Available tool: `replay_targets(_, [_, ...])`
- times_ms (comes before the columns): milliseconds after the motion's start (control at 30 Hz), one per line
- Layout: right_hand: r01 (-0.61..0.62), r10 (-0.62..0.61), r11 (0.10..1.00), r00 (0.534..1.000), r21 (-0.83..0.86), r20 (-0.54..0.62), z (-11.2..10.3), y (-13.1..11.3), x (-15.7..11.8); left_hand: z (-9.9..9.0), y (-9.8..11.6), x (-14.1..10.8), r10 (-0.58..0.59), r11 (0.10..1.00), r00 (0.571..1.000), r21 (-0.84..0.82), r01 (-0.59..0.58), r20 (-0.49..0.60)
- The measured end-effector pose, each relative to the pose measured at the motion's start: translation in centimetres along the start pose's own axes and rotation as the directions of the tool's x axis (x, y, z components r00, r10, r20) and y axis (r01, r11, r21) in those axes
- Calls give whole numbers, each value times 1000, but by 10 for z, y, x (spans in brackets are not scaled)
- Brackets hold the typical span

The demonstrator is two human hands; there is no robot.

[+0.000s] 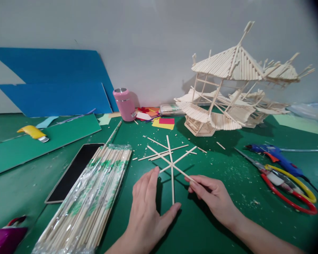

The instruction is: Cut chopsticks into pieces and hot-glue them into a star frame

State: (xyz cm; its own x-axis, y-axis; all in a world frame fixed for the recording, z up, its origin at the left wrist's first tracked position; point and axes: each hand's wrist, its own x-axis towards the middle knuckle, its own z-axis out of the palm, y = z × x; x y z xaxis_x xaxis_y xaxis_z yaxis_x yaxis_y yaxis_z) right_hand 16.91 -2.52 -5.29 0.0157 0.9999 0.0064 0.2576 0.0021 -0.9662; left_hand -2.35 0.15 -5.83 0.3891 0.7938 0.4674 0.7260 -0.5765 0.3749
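Observation:
A star-shaped frame of thin wooden sticks [172, 164], crossed at the middle, is held slightly above the green table, with its shadow below. My right hand [212, 197] pinches the end of its lower right spoke between thumb and fingers. On the other side, my left hand [148, 208] has its fingers stretched out and thumb apart. Its index fingertip is at the lower left spoke's end, and the thumb lies by the end of the spoke pointing toward me. Whether these fingertips press on the frame, I cannot tell. Loose cut sticks [159, 155] lie just behind the frame.
A plastic-wrapped bundle of sticks [95, 190] overlaps a dark phone-like slab [74, 173] at left. Scissors [278, 180] and a blue glue gun [275, 157] lie right. Behind stand a pink flask [124, 106] and a stick-built pavilion model [225, 95]. A yellow cutter [33, 132] lies far left.

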Motion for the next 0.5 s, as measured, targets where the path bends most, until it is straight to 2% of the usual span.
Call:
replay_targets(133, [26,-26,998,1000,-56,-3,-2,-2,1,0,-2,-1,-51,998,999,-46,52,8])
replay_targets(300, [136,-127,960,991,-244,52,-5,-5,3,0,-2,-2,-52,997,998,-64,53,17])
replay_targets(500, [254,-207,802,967,-541,148,-12,-4,3,-1,1,-3,-29,999,989,-9,30,145])
